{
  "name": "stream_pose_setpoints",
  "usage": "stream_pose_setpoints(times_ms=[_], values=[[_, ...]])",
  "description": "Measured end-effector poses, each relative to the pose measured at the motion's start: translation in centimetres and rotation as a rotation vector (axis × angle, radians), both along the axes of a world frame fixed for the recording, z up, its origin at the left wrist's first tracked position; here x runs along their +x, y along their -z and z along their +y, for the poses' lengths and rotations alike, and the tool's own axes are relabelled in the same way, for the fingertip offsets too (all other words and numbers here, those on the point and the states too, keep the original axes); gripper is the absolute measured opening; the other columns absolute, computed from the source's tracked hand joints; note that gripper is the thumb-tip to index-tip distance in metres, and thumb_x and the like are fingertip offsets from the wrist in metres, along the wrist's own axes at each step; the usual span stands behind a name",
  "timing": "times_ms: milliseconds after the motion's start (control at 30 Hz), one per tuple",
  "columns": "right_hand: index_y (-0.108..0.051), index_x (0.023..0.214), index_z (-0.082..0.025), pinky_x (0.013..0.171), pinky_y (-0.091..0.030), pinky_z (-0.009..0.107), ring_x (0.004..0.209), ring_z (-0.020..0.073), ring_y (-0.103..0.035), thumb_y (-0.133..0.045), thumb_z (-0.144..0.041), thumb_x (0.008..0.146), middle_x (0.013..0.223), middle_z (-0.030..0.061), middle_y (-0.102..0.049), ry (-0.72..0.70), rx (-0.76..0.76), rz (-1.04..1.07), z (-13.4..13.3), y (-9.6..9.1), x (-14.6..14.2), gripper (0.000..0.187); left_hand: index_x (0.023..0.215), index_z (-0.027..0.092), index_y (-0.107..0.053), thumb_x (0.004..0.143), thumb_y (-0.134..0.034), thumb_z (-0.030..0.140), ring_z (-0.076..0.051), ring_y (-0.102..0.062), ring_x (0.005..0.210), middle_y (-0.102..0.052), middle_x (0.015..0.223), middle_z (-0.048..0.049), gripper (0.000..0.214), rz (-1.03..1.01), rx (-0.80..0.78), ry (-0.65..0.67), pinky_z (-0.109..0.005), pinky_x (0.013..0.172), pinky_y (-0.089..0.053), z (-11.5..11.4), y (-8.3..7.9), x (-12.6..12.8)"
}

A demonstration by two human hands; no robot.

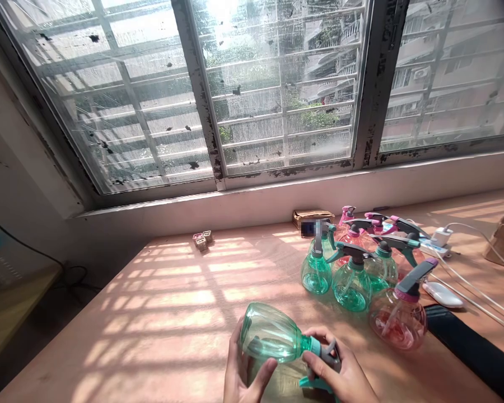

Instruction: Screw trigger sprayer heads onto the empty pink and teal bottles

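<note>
A clear green spray bottle (271, 330) lies tilted on its side in the air above the near table edge, its neck pointing right. My left hand (250, 369) is wrapped around the bottle's wide body, thumb in front. My right hand (340, 369) grips the grey and teal spray head (317, 348) at the neck, with the thumb by the collar. A teal trigger piece (315, 384) shows under the right hand, and I cannot tell whether it belongs to this bottle. Further right stand several green spray bottles (353, 288) and pink spray bottles (399, 319), with a little liquid inside.
On the wooden table (151, 313), small wooden blocks (202, 240) sit at the back. Behind the bottles are a small cardboard box (313, 215) and a power strip with a white charger (441, 236) and cables. A white mouse (443, 294) and black strip (470, 347) lie right.
</note>
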State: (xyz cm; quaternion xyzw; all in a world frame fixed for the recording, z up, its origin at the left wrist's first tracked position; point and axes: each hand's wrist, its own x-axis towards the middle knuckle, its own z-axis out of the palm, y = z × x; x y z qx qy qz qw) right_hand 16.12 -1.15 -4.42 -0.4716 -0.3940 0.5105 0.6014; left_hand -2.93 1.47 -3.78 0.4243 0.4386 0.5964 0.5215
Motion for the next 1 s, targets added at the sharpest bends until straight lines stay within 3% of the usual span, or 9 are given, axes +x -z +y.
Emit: stream_pose_setpoints(times_ms=[533, 767, 1000], values=[[-0.072, 0.103, -0.021, 0.061, -0.056, 0.036, 0.060, 0.0225, -0.069, -0.084, -0.069, 0.076, 0.063, -0.0030, -0.066, 0.018, -0.003, -0.043, 0.05, 0.14, 0.14, 0.057, 0.152, 0.030, -0.048, 0.075, -0.088, 0.054, -0.037, -0.062, 0.139, -0.066, 0.150, -0.0131, 0.090, 0.076, 0.064, 0.024, -0.044, 0.119, -0.048, -0.34, 0.05, 0.14], [-0.072, 0.103, -0.020, 0.061, -0.053, 0.035, 0.060, 0.0215, -0.069, -0.084, -0.067, 0.077, 0.065, -0.0029, -0.067, 0.009, 0.010, -0.025, 0.10, 0.34, 0.24, 0.055, 0.153, 0.029, -0.051, 0.084, -0.079, 0.057, -0.039, -0.054, 0.147, -0.063, 0.153, -0.0141, 0.079, -0.001, 0.114, 0.073, -0.047, 0.123, -0.043, -0.22, 0.54, -0.14], [-0.072, 0.103, -0.020, 0.060, -0.053, 0.034, 0.060, 0.0210, -0.068, -0.085, -0.067, 0.077, 0.065, -0.0025, -0.068, 0.014, 0.022, -0.023, 0.12, 0.28, 0.20, 0.055, 0.151, 0.032, -0.053, 0.086, -0.079, 0.054, -0.037, -0.057, 0.145, -0.063, 0.155, -0.0120, 0.074, -0.017, 0.087, 0.081, -0.045, 0.122, -0.044, -0.38, 0.02, -0.09]])
